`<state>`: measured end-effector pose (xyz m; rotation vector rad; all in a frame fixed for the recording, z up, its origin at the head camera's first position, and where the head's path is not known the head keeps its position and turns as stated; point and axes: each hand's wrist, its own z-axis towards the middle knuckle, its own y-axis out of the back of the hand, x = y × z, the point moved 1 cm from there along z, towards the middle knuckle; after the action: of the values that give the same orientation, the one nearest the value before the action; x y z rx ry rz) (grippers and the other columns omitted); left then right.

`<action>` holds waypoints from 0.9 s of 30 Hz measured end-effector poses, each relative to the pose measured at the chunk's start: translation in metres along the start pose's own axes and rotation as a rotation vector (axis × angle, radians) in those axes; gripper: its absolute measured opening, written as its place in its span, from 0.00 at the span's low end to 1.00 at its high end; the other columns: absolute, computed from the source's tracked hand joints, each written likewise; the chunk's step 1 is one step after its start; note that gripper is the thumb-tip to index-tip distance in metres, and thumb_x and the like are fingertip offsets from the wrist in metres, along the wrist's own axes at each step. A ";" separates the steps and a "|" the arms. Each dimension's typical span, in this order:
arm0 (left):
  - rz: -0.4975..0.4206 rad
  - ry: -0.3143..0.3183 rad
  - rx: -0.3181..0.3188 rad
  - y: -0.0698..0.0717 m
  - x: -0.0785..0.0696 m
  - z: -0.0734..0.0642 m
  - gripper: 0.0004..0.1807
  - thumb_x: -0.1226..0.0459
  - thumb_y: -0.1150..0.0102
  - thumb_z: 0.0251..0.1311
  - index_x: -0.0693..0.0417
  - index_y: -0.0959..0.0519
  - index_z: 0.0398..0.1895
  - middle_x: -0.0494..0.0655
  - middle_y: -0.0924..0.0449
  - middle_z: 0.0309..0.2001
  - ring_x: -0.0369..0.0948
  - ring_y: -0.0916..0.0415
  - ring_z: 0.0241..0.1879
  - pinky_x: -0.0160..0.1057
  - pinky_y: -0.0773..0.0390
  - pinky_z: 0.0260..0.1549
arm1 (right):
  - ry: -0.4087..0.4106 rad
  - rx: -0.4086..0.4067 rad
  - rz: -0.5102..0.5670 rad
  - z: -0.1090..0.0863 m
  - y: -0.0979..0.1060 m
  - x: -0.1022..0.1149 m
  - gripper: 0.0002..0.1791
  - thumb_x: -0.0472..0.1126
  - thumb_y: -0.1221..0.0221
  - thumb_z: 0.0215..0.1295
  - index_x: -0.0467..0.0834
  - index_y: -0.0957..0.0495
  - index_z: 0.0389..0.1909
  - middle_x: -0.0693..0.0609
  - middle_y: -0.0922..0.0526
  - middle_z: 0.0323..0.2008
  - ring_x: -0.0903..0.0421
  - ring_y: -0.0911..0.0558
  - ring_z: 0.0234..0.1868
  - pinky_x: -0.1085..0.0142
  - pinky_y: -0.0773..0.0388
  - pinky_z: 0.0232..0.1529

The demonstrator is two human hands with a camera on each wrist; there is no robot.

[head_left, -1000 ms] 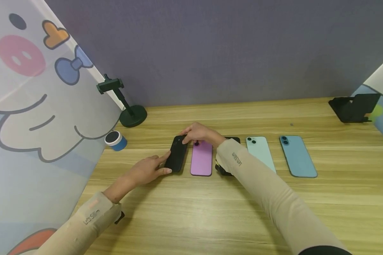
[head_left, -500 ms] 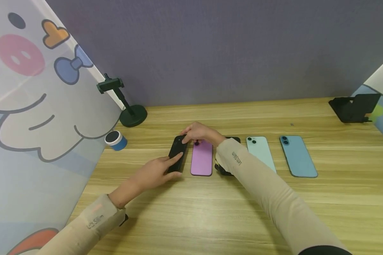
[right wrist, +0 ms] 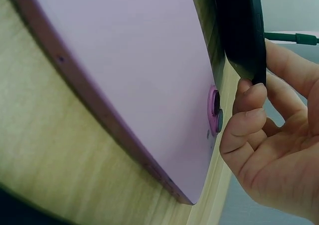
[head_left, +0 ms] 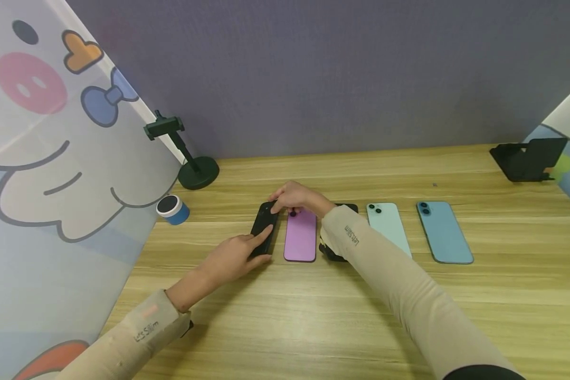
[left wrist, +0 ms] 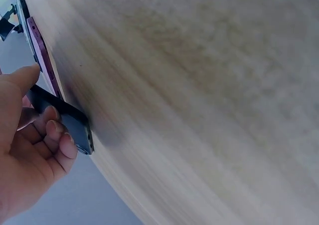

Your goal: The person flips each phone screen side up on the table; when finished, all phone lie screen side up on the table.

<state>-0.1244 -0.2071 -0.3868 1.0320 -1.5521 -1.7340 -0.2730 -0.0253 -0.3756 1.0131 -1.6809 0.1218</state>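
Note:
A black phone (head_left: 262,219) lies back up at the left end of a row of phones. My right hand (head_left: 296,195) pinches its top end, thumb and fingers on either side in the right wrist view. Across its lower part reaches my left hand (head_left: 230,257), index finger over the back and thumb at the bottom edge. In the left wrist view the other fingertips (left wrist: 54,127) curl against the dark phone. Beside it lies a purple phone (head_left: 300,237), its camera end partly behind the right hand. The right forearm covers much of another black phone (head_left: 333,256).
Farther right lie a mint phone (head_left: 388,224) and a blue phone (head_left: 444,232). A dark green phone stand (head_left: 198,171) and a blue-white jar (head_left: 173,210) stand at the left. Near the back right is a black folding stand (head_left: 527,161). A grey panel (head_left: 313,79) borders the table.
The left hand has moved right, its index finger from the black phone's left edge to across its back and its thumb along the bottom edge. The right hand stays on the top end.

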 end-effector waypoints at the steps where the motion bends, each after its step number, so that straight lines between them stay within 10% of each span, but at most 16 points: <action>1: -0.001 -0.004 0.002 0.000 0.000 0.000 0.38 0.49 0.40 0.68 0.52 0.38 0.77 0.45 0.16 0.33 0.33 0.29 0.27 0.34 0.26 0.29 | 0.000 0.001 0.002 0.000 0.000 0.000 0.24 0.40 0.32 0.61 0.47 0.19 0.60 0.52 0.13 0.36 0.59 0.33 0.17 0.67 0.36 0.20; 15: -0.072 -0.049 0.023 0.009 0.008 0.000 0.36 0.53 0.42 0.71 0.56 0.39 0.77 0.36 0.30 0.22 0.30 0.36 0.20 0.29 0.34 0.22 | 0.092 -0.012 0.022 -0.005 -0.001 -0.003 0.27 0.47 0.34 0.66 0.46 0.23 0.66 0.50 0.25 0.19 0.58 0.32 0.18 0.66 0.36 0.22; 27: -0.063 -0.004 0.009 0.016 0.008 -0.002 0.37 0.56 0.43 0.71 0.62 0.42 0.77 0.37 0.34 0.18 0.30 0.39 0.17 0.29 0.36 0.18 | 0.186 -0.082 0.058 -0.011 -0.005 -0.001 0.31 0.49 0.40 0.71 0.49 0.33 0.74 0.47 0.21 0.46 0.46 0.19 0.35 0.58 0.24 0.34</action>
<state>-0.1286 -0.2171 -0.3722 1.0931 -1.5460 -1.7734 -0.2618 -0.0221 -0.3741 0.8650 -1.5336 0.1779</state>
